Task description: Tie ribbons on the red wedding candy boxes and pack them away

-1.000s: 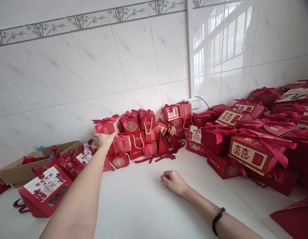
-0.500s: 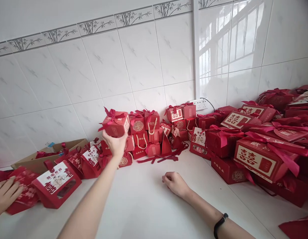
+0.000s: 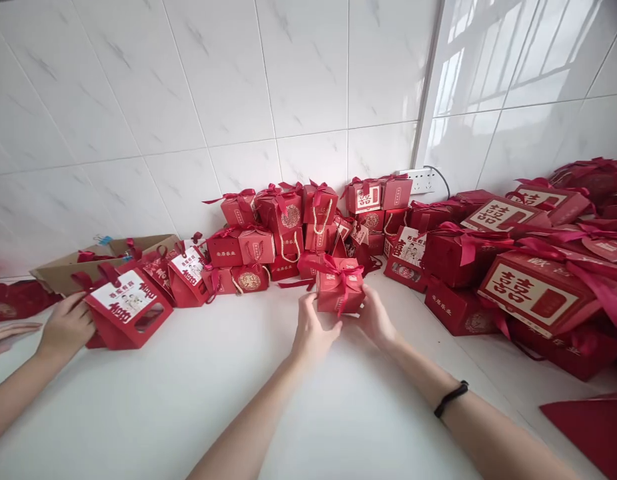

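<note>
My left hand (image 3: 313, 330) and my right hand (image 3: 377, 317) are on either side of a small red gift box (image 3: 340, 287) tied with a dark pink ribbon. Their fingers close around its sides, low over the white tabletop. Just behind it stand stacked red gift boxes (image 3: 256, 247), some with cream rope handles. A ribboned red box (image 3: 238, 208) sits on top of that stack at its left end. My right wrist wears a black band.
At left, another person's hand (image 3: 68, 327) touches a red house-shaped gift bag (image 3: 128, 307); a second hand (image 3: 8, 333) is beside it. Behind is an open cardboard box (image 3: 46, 277). A large pile of red boxes (image 3: 528, 293) fills the right, near a wall socket (image 3: 418, 180).
My left hand has let go of a ribboned box, now on the stack's left end, and moved right. Both hands now hold another box. The other person's hand has moved to the house-shaped bag.
</note>
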A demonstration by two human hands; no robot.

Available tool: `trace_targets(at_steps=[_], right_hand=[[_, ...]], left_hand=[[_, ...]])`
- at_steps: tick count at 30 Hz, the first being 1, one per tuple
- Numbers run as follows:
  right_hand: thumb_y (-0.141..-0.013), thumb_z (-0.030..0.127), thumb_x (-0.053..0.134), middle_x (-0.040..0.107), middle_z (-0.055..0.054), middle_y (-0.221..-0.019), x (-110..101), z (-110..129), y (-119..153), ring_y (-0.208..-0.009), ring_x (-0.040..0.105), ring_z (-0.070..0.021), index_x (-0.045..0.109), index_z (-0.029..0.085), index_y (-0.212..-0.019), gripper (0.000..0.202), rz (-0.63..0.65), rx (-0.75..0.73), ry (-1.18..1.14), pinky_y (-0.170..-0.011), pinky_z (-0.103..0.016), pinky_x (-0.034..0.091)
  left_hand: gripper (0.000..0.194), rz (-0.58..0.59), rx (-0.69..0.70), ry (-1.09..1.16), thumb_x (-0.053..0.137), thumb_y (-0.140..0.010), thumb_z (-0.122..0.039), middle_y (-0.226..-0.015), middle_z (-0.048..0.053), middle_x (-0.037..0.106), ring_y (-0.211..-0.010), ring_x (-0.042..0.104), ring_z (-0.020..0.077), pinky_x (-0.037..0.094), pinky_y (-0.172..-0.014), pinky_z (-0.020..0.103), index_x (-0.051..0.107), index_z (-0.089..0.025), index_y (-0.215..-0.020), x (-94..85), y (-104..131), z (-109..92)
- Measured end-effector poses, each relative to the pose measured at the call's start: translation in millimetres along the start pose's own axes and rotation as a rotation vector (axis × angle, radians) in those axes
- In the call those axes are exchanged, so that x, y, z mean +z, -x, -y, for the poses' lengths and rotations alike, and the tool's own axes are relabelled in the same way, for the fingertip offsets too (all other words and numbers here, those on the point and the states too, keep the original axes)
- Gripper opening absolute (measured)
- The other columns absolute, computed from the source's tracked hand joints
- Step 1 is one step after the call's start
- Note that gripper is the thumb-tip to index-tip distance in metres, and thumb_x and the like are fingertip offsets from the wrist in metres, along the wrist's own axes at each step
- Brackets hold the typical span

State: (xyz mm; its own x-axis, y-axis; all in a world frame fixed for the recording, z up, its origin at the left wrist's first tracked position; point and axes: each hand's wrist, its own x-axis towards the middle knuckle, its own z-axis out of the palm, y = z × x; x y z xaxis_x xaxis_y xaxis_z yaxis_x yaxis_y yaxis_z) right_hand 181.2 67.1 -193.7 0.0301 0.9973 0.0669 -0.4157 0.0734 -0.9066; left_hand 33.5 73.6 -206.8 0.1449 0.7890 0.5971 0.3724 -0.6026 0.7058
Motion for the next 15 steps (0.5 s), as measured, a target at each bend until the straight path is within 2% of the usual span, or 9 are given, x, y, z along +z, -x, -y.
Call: trace_targets(at_steps=[2,3,6,8,10,12,15], right_hand=[[-0.08,0.049,0.044,0.057,-0.007,-0.101,-11.7,7.2,-6.6,-0.084,0.057,-0.0211,0.043,0.024,-0.109,0.039,-0.051,-0.038,0.03,-0.064,-0.032,0.051],[-0.078,0.048,0.045,0.057,-0.005,-0.097,-16.9,10.7,-8.7,-0.081,0.056,-0.0198,0.045,0.023,-0.105,0.036,-0.042,-0.078,0.065,-0.063,-0.031,0.05],[-0.076,0.047,0.045,0.057,-0.005,-0.092,-24.7,17.8,-8.6,-0.076,0.054,-0.0177,0.051,0.02,-0.096,0.034,0.086,-0.182,0.189,-0.065,-0.03,0.048],[-0.076,0.047,0.043,0.057,-0.006,-0.097,-22.6,19.6,-4.4,-0.082,0.054,-0.0188,0.054,0.018,-0.096,0.037,0.173,-0.207,0.279,-0.07,-0.03,0.047],[-0.078,0.046,0.042,0.058,-0.007,-0.1,-17.4,20.6,0.6,-0.086,0.054,-0.0196,0.056,0.017,-0.099,0.039,0.218,-0.205,0.377,-0.074,-0.031,0.045],[-0.08,0.045,0.04,0.058,-0.006,-0.096,-12.6,22.0,4.2,-0.084,0.054,-0.0192,0.057,0.016,-0.097,0.038,0.216,-0.199,0.45,-0.074,-0.03,0.045],[-0.08,0.04,0.037,0.059,-0.006,-0.089,-10.2,26.2,5.4,-0.079,0.054,-0.0182,0.058,0.015,-0.09,0.034,0.16,-0.23,0.501,-0.069,-0.029,0.043]], left_hand=[[0.038,0.112,-0.025,0.067,0.055,-0.071,-0.017,-0.111,0.011,0.054,-0.108,0.053,0.0225,0.043,-0.093,0.04,0.043,-0.02,-0.106,-8.1,-7.8,4.8],[0.031,0.118,-0.073,0.121,0.052,-0.072,-0.017,-0.108,0.009,0.056,-0.105,0.055,0.0209,0.043,-0.092,0.038,0.046,-0.02,-0.103,-13.4,-12.5,7.1],[0.023,-0.009,-0.269,0.307,0.049,-0.075,-0.025,-0.108,0.01,0.059,-0.102,0.058,0.0207,0.044,-0.09,0.037,0.05,-0.018,-0.097,-28.7,-25.9,12.8],[0.03,-0.03,-0.357,0.42,0.046,-0.079,-0.037,-0.115,0.012,0.058,-0.104,0.058,0.0229,0.047,-0.085,0.036,0.051,-0.017,-0.102,-34.9,-31.4,14.3],[0.042,0.06,-0.381,0.526,0.044,-0.081,-0.046,-0.121,0.013,0.056,-0.107,0.057,0.0252,0.049,-0.082,0.035,0.05,-0.017,-0.109,-36.3,-32.6,12.8],[0.047,0.171,-0.387,0.626,0.047,-0.079,-0.05,-0.124,0.012,0.056,-0.112,0.055,0.0268,0.048,-0.084,0.035,0.051,-0.017,-0.113,-34.2,-30.3,8.5],[0.05,0.243,-0.336,0.613,0.048,-0.079,-0.049,-0.13,0.012,0.051,-0.121,0.047,0.0266,0.044,-0.093,0.035,0.048,-0.017,-0.118,-31.0,-24.8,-0.7]])
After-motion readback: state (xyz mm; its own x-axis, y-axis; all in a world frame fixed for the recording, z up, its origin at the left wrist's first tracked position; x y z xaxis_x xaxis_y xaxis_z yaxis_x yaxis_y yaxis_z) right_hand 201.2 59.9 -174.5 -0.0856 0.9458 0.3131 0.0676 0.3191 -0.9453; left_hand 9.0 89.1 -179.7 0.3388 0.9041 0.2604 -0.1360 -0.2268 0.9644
